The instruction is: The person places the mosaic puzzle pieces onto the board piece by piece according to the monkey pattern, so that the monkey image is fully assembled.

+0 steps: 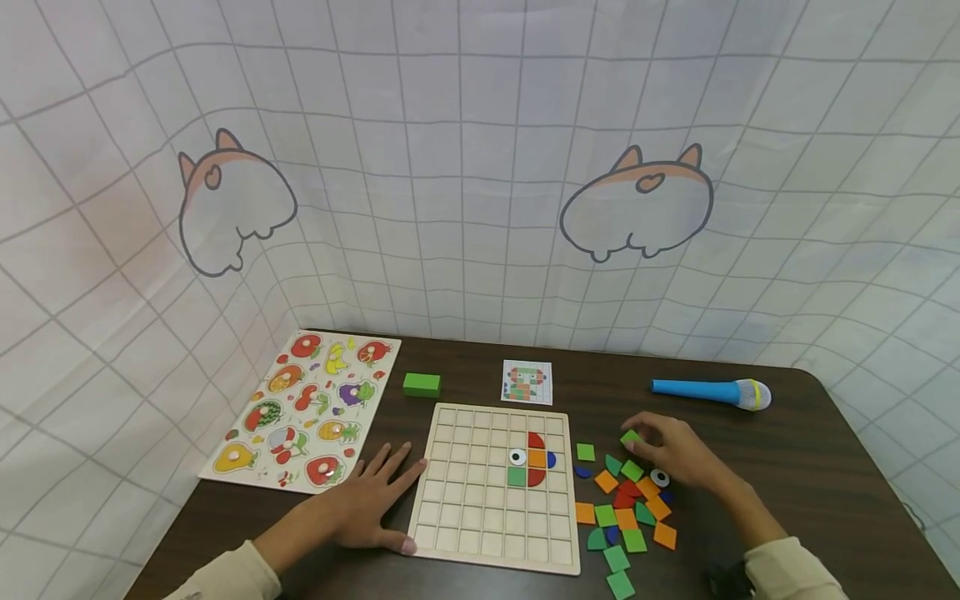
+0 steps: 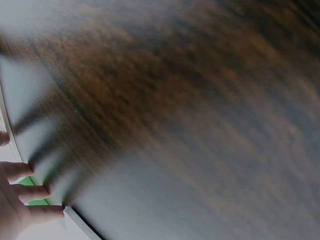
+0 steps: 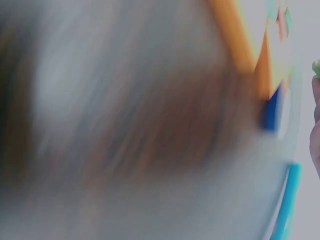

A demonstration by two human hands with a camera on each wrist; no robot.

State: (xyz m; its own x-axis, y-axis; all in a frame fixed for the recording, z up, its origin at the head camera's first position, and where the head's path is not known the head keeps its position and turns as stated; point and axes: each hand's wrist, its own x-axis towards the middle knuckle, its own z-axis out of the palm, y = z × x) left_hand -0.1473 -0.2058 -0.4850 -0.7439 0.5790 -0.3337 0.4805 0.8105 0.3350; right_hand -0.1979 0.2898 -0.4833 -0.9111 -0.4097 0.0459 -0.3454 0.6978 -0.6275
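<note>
My right hand (image 1: 672, 448) pinches a light green square tile (image 1: 631, 437) between thumb and fingers, just above a loose pile of tiles right of the board. My left hand (image 1: 372, 500) lies with fingers spread on the table, its thumb and a fingertip at the left edge of the wooden grid board (image 1: 468, 500). Several pieces sit in the grid's cells: an eye tile (image 1: 517, 457), an orange square (image 1: 537, 459), a green square (image 1: 517, 477), two red curved pieces (image 1: 536, 439) and a blue half circle (image 1: 551, 460). The right wrist view catches only the fingers' edge.
Orange, green, red and blue tiles (image 1: 634, 541) and another eye tile (image 1: 659, 477) lie beside the board. Behind it are a pattern card (image 1: 527, 382) and a green block (image 1: 422, 385). A fruit puzzle (image 1: 300, 408) lies left, a blue toy microphone (image 1: 708, 392) at the back right.
</note>
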